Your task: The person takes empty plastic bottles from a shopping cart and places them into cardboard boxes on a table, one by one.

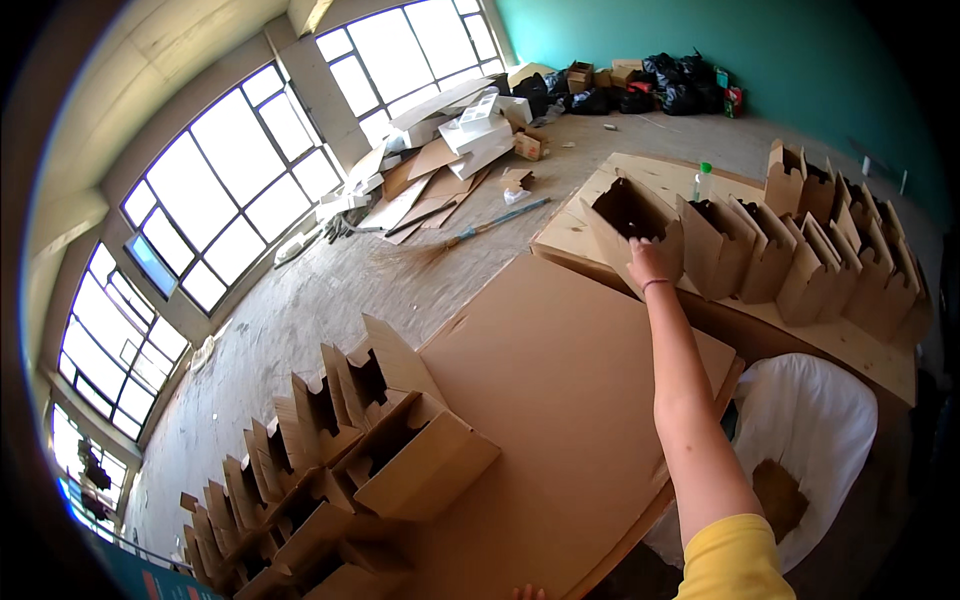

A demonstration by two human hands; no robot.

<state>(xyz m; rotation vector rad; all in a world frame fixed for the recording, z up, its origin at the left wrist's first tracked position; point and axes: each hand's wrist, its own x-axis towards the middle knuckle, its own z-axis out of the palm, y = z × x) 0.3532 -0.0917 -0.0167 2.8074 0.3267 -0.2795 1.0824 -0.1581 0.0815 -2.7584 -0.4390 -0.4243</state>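
Note:
At the far right my right hand [648, 262] reaches out and grips the near wall of an open-topped cardboard box [612, 212]. That box stands at the left end of a wooden board, beside a row of similar open boxes [715, 250]. A large flat cardboard sheet [560, 360] lies in front of me. Of my left hand [528, 593] only the fingertips show at the bottom edge, stretched out over the sheet and holding nothing visible. On the near left stand several open boxes [430, 455] packed close together, their flaps up.
A bottle with a green cap [703, 180] stands behind the right row on the wooden board [575, 228]. A white sack [810, 420] sits below it. On the floor lie a broom [470, 235], scrap foam and cardboard [440, 170], and black bags [685, 85] by the wall.

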